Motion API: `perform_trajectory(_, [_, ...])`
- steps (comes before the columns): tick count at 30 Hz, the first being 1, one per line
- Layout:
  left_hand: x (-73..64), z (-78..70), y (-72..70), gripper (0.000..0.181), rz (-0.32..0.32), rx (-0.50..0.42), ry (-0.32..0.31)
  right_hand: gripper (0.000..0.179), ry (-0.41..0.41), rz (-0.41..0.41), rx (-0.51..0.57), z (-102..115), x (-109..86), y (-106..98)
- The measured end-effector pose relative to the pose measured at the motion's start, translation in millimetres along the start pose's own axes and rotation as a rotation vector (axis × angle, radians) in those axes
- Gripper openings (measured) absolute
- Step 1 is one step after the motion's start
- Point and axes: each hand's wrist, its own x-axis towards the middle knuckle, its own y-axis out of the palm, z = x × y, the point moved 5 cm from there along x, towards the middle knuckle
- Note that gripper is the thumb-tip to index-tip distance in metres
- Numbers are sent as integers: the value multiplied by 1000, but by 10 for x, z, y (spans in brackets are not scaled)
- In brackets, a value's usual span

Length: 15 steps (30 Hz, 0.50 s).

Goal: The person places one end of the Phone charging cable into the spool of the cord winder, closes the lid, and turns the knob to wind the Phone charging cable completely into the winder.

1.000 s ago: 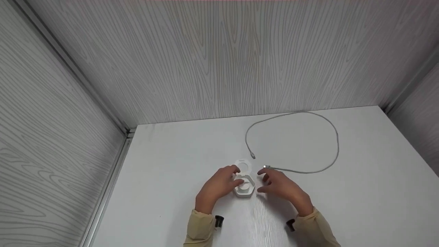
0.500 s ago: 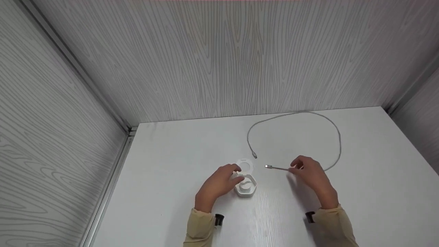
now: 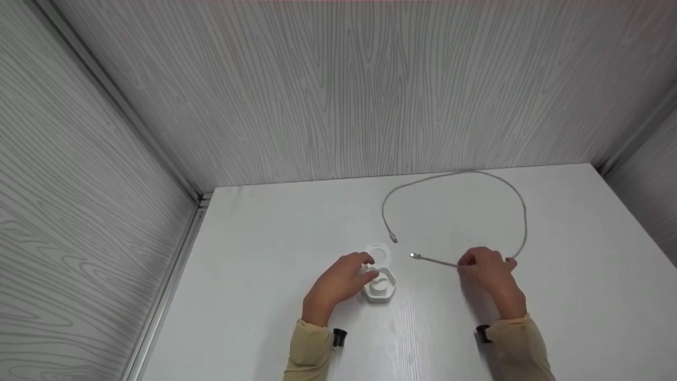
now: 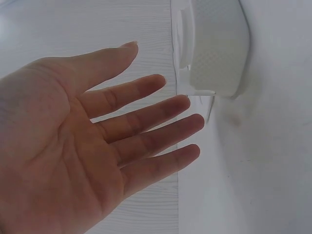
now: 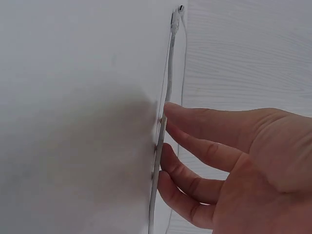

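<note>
My left hand (image 3: 338, 283) rests by a small white hexagonal box (image 3: 379, 299), its fingers loosely spread and holding nothing. The box's lid (image 3: 378, 246) is flipped back toward the far wall, and a round white piece (image 3: 378, 286) shows inside. From the left wrist, the box (image 4: 219, 48) stands just beyond the straight fingertips. My right hand (image 3: 489, 272) pinches a thin grey USB cable (image 3: 525, 222) a short way behind its plug (image 3: 415, 256). In the right wrist view, thumb and fingers meet at the cable (image 5: 170, 68). The smaller connector (image 3: 393, 237) lies farther back.
The cable loops over the right back part of the white table (image 3: 264, 227), reaching close to the rear wood-grain panel (image 3: 349, 95). Another panel (image 3: 79, 185) walls the left side. Black wrist mounts (image 3: 339, 337) sit at both sleeves.
My right hand has moved from beside the box rightward along the cable and now pinches it farther from the plug. The left hand has stayed by the box.
</note>
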Motion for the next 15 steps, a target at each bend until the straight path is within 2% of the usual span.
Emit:
perform_trajectory(9, [35,-65,55,38,7,14,3,19,-52,59,4,66,-61,26])
perform_trajectory(15, [53,-143,86,33,-39,30,59,17,-95,122,22,216,-153,-45])
